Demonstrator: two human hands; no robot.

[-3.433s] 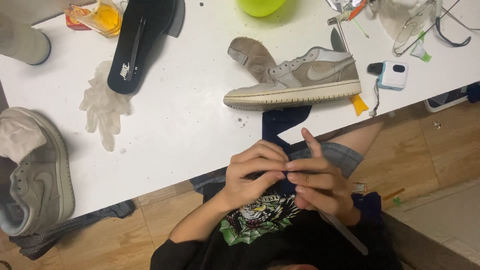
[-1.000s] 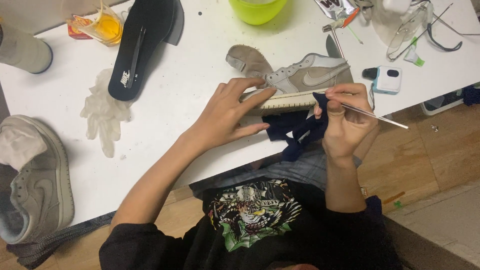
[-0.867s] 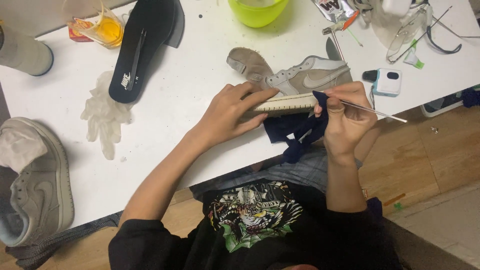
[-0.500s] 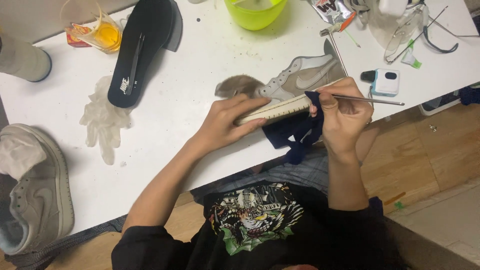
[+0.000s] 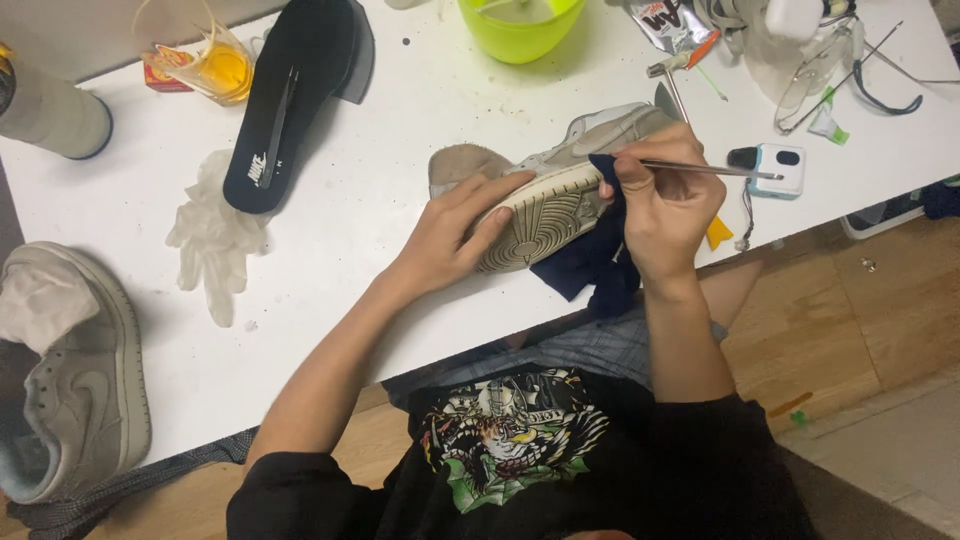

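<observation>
A grey and beige high-top sneaker (image 5: 545, 205) lies tipped on its side on the white table (image 5: 380, 200), its patterned sole facing me. My left hand (image 5: 455, 235) grips the heel end of the sole and holds the shoe tilted. My right hand (image 5: 665, 205) pinches a thin metal tool (image 5: 715, 170) together with a dark blue cloth (image 5: 590, 265) that hangs off the table edge, pressed at the toe end of the sole.
A black insole (image 5: 290, 95), clear gloves (image 5: 215, 240) and a cup of amber liquid (image 5: 225, 70) lie at left. A second grey sneaker (image 5: 70, 380) sits far left. A lime bowl (image 5: 515, 25), small white device (image 5: 780, 165) and glasses (image 5: 840, 70) are at the back.
My hands rose from my lap to the shoe. The sneaker was tipped from upright onto its side, sole now facing me, with the tool and cloth brought to its toe.
</observation>
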